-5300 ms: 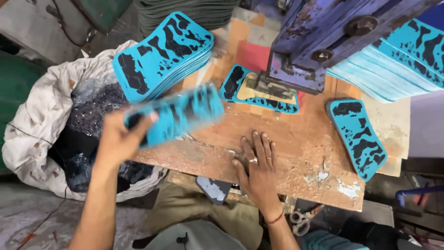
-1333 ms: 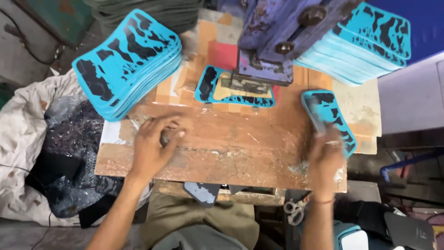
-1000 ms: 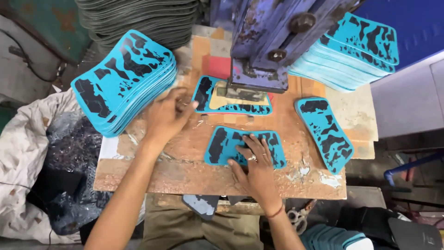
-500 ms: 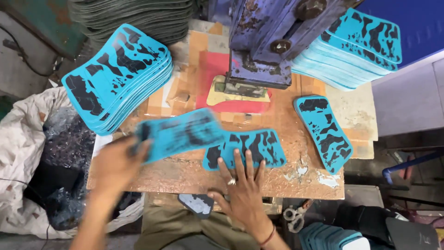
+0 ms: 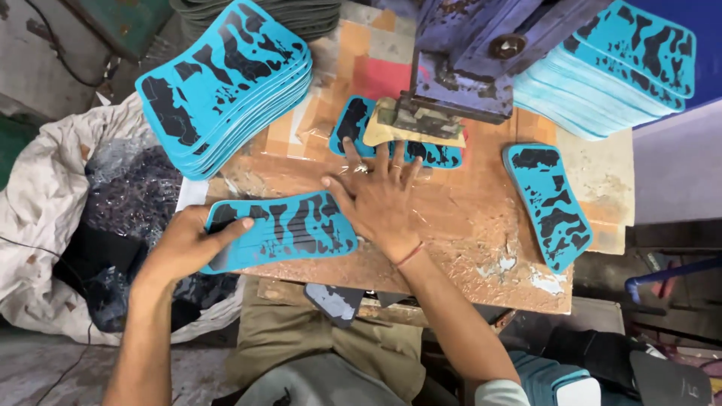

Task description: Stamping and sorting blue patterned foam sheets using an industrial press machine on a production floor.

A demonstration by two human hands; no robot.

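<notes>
Blue patterned sheet (image 5: 282, 231) lies at the near left edge of the worktop (image 5: 466, 225), gripped by the left hand (image 5: 188, 244).

At 9 o'clock sits a white sack (image 5: 45, 218) of scraps; at 11 o'clock a stack of blue sheets (image 5: 226, 83). The left hand pinches the sheet's left end, fingers curled over it. The right hand (image 5: 380, 203) lies flat and spread, holding nothing, fingertips on the sheet under the press (image 5: 466, 68) at 12 o'clock. Best keep fingers clear of the die and square that sheet. One cut piece (image 5: 549, 203) lies at 3 o'clock.

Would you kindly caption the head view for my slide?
Left hand grips a blue sheet; right hand lies flat beside the press.
</notes>
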